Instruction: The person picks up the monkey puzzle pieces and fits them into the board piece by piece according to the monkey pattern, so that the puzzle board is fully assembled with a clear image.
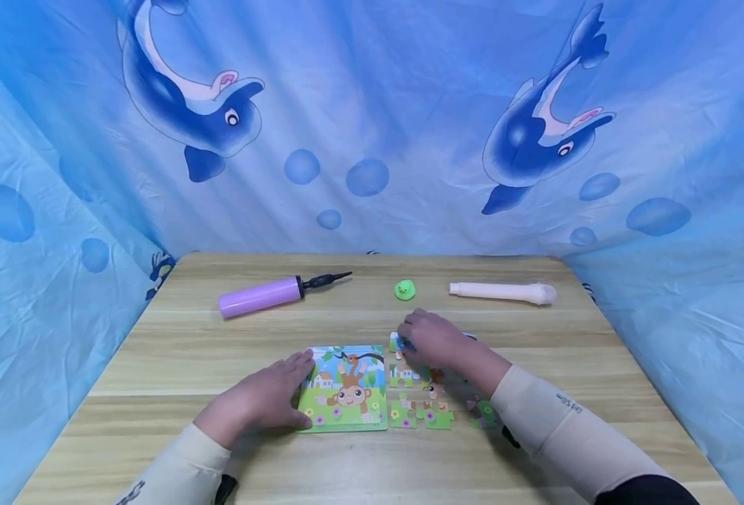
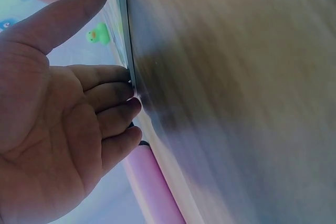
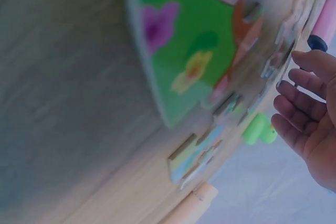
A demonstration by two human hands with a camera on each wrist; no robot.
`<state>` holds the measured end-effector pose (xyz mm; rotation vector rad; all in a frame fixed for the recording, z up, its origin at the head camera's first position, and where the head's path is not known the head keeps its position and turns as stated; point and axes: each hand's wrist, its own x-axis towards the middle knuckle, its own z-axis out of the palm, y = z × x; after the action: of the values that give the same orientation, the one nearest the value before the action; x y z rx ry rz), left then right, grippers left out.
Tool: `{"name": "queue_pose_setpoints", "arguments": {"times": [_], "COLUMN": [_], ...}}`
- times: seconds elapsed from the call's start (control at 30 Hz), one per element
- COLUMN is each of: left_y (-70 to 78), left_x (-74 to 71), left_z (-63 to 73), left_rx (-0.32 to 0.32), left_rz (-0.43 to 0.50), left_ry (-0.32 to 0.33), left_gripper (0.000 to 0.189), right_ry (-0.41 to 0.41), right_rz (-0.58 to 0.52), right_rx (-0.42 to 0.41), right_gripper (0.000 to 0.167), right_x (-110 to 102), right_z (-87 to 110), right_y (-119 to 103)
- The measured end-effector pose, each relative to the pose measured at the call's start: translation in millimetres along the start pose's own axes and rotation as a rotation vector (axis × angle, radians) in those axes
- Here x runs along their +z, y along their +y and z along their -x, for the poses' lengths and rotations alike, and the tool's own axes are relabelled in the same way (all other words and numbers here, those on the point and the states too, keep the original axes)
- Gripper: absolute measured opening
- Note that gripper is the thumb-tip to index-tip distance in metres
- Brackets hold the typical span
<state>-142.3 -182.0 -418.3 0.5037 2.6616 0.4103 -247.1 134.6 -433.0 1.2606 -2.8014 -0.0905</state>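
A square puzzle board with a monkey picture and green border lies on the table. My left hand rests along its left side, thumb near the lower corner and fingers near the upper one. The left wrist view shows those fingertips right at the board's edge. To the board's right lie several loose jigsaw pieces, partly hidden under my right arm. My right hand is over the upper ones, fingertips at a piece by the board's upper right corner. In the right wrist view its fingers are loosely extended, with nothing visible between them.
Behind the puzzle, a purple hand pump with a black nozzle lies at the left. A green rubber duck sits mid-table, and a pale pink toy microphone lies to its right. A blue dolphin curtain hangs behind the wooden table.
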Motion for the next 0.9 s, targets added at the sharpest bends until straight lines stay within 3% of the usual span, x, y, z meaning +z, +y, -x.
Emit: {"name": "queue_pose_setpoints", "arguments": {"times": [0.17,0.4,0.67,0.9], "left_y": [-1.7,-2.4,-4.5,-5.2], "left_x": [2.5,2.5,3.0,2.1], "left_z": [-2.1,0.9,1.2,-0.9], "left_rx": [0.0,-0.015,-0.013,0.01], "left_rz": [0.011,0.024,0.042,0.039], "left_ry": [0.0,0.007,0.006,0.017], "left_gripper": [0.102,0.104,0.106,0.106], "right_ry": [0.028,-0.007,-0.016,0.008], "right_rz": [-0.022,-0.042,0.042,0.113], "right_rx": [0.019,-0.076,-0.188,-0.236], "right_gripper": [0.023,0.022,0.022,0.025], "right_x": [-11.1,-25.2,-13.4,0.1], "right_z": [-2.5,-22.7,-47.6,-54.0], "right_y": [-4.6,-37.2,-76.4,-87.3]}}
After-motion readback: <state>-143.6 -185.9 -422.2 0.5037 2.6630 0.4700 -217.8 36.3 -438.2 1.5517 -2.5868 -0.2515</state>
